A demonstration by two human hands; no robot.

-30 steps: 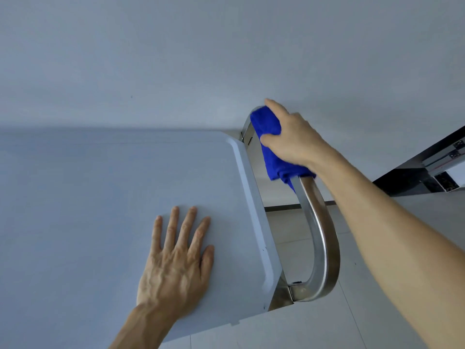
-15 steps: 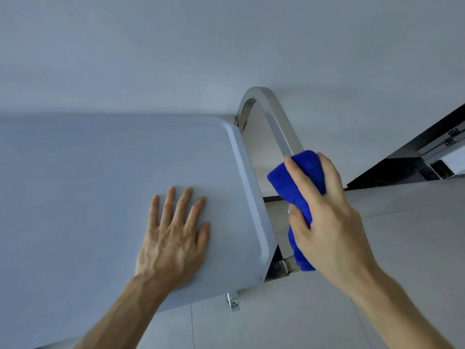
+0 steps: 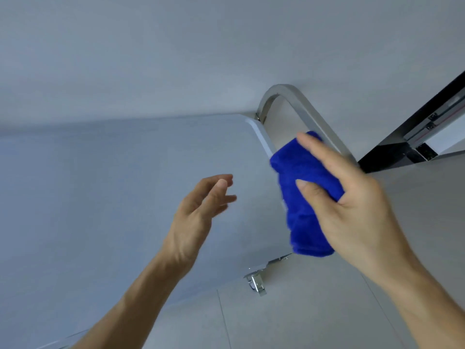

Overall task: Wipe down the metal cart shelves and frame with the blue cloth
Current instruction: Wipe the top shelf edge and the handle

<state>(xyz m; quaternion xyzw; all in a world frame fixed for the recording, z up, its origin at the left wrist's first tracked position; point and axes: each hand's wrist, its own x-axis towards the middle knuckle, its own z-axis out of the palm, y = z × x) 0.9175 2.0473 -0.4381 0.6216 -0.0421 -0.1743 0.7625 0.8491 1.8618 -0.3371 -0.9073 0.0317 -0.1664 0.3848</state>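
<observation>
Head view looks down on the metal cart's pale top shelf, which fills the frame from 9 o'clock to the centre. Just below centre, the left hand hovers above the shelf, its fingers loosely spread and slightly curled, holding nothing; motion blur softens them. At about 3 o'clock from that hand, the blue cloth sits bunched against the shelf's right edge, below the curved steel handle that arches up toward 1 o'clock. The right hand grips the cloth, thumb pressed into its front and fingers wrapped over the top. Under the shelf corner, toward 6 o'clock, a small metal bracket shows above the tiled floor. At 2 o'clock stands a dark-framed fixture; any marks on it are too small to read, and no writing shows elsewhere.
</observation>
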